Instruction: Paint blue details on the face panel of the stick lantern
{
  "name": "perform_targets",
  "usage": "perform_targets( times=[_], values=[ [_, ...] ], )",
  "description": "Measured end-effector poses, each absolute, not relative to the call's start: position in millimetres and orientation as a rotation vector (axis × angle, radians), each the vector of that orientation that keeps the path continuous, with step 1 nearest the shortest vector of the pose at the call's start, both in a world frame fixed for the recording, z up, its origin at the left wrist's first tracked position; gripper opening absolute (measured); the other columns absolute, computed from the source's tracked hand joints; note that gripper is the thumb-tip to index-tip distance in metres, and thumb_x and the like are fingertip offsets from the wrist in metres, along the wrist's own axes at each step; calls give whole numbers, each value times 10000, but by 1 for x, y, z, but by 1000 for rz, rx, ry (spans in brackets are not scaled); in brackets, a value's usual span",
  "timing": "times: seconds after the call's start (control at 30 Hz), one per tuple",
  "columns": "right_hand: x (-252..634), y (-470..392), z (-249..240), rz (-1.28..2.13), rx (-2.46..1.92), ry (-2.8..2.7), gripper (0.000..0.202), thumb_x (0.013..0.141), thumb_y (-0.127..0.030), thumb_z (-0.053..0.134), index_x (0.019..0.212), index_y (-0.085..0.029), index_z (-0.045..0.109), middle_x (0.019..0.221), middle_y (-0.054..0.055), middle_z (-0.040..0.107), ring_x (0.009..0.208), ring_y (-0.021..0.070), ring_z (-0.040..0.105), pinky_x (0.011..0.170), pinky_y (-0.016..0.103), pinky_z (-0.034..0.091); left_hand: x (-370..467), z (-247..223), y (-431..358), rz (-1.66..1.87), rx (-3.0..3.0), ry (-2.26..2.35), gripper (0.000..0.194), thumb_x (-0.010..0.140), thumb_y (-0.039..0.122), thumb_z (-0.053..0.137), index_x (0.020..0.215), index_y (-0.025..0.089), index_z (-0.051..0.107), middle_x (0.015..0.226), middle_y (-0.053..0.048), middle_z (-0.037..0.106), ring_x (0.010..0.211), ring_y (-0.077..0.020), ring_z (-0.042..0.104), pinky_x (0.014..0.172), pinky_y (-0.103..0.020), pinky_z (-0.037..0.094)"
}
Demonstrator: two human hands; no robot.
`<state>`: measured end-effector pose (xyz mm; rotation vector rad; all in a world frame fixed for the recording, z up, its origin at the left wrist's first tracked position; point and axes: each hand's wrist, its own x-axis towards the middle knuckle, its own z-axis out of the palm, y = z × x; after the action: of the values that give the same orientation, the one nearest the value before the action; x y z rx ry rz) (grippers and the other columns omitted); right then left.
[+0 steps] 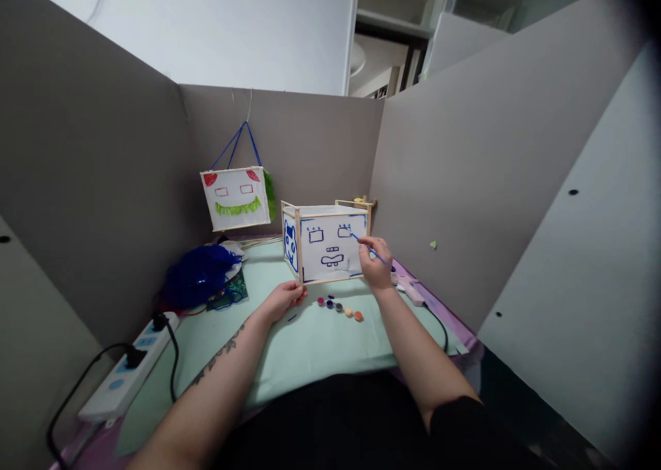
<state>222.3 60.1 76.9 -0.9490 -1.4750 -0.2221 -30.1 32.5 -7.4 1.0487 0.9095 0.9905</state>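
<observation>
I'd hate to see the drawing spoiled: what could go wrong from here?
The right hand, holding the brush close against the paper box, might smudge it. The left hand grips a lower corner; if that slips, the brush could stray. Small colour pots stand nearby and might get knocked.

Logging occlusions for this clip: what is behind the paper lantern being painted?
The gray partition rises behind the paper lantern, and a small yellow object shows past its right corner. Table covering directly behind is hidden.

The light is soft and dim — faint shadows on the worktop [320,353]. Edges stretch; the upper-right corner blackens.
</observation>
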Motion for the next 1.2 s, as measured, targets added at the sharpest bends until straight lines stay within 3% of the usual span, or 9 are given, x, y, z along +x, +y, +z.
perform_targets(
  times=[0.97, 1.2],
  values=[
    [232, 50, 55, -152, -1032, -1384, 158, 826, -252, 524, 857, -199, 669, 830, 44, 675, 845, 199, 608, 803, 348, 475, -29, -6, 31, 994, 1034, 924, 213, 669, 289, 747, 699, 137, 601, 694, -47, 624, 579, -98, 524, 573, -224, 384],
    [235, 43, 53, -85, -1001, -1322, 247, 897, -304, 426, 882, -187, 643, 854, 43, 671, 835, 188, 618, 781, 335, 484, -30, -9, 33, 996, 1030, 923, 256, 639, 318, 774, 706, 134, 609, 706, -53, 631, 591, -101, 527, 584, -225, 387]
  ],
)
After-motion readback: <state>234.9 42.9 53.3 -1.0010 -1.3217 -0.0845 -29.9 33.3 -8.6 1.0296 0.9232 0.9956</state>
